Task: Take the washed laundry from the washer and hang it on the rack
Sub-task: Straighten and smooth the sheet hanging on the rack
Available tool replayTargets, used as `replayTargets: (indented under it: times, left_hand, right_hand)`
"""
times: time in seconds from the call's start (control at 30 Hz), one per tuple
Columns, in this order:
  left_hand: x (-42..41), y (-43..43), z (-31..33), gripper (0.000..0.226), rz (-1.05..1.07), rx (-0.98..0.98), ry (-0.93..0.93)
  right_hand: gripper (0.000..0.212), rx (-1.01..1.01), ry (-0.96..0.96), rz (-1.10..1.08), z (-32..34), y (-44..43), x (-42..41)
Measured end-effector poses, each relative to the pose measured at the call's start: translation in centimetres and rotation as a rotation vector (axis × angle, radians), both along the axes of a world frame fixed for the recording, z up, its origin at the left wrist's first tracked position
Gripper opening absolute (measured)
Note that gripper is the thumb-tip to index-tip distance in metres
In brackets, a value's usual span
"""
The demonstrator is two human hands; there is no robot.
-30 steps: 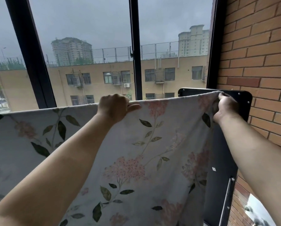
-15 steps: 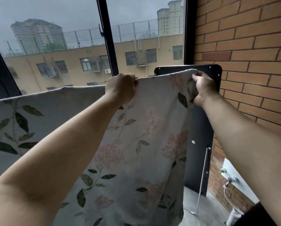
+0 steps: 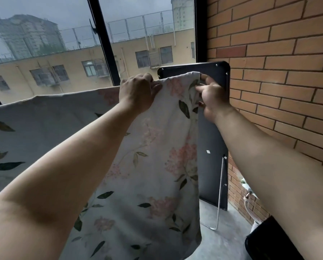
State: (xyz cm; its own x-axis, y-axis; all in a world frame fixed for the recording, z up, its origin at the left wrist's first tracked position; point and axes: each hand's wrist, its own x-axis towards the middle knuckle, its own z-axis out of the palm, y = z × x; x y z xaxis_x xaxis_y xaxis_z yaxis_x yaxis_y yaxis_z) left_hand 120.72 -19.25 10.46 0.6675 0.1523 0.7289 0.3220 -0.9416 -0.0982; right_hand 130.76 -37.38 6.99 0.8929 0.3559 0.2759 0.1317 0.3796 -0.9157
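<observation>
The sheet (image 3: 157,166) is spread across in front of the window (image 3: 44,34). Its top edge is held by the left hand (image 3: 136,92), and its right corner by the right hand (image 3: 213,99) just beside. Behind that corner a board (image 3: 219,71) is stood, next to the wall (image 3: 278,81).

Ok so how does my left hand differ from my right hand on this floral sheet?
The left hand grips the floral sheet along its top edge, inward from the corner, knuckles facing the camera; the right hand pinches the sheet's end corner, thumb and forefinger showing. The left hand sits before the window; the right hand sits before the black panel. Both hold the top edge at about the same height.
</observation>
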Motion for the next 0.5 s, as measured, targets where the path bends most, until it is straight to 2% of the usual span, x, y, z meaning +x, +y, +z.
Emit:
replayTargets:
  times: [0.13, 0.23, 0.4, 0.5]
  left_hand:
    - [1.9, -2.7, 0.0, 0.033, -0.101, 0.019, -0.007]
    - [2.8, -3.8, -0.3, 0.028, -0.093, -0.018, -0.066]
    - [3.6, -4.4, -1.4, 0.021, -0.061, -0.057, -0.087]
    - [3.7, -4.4, -2.4, 0.022, -0.075, -0.074, -0.057]
  right_hand:
    - [0.035, -0.008, -0.019, 0.029, -0.6, -1.1, -0.2]
    - [0.032, -0.006, -0.014, 0.049, -1.4, -2.6, -0.1]
    - [0.019, -0.158, -0.01, 0.056, -3.6, -3.9, 0.4]
    - [0.024, -0.207, 0.031, 0.085, -5.2, -3.7, 0.5]
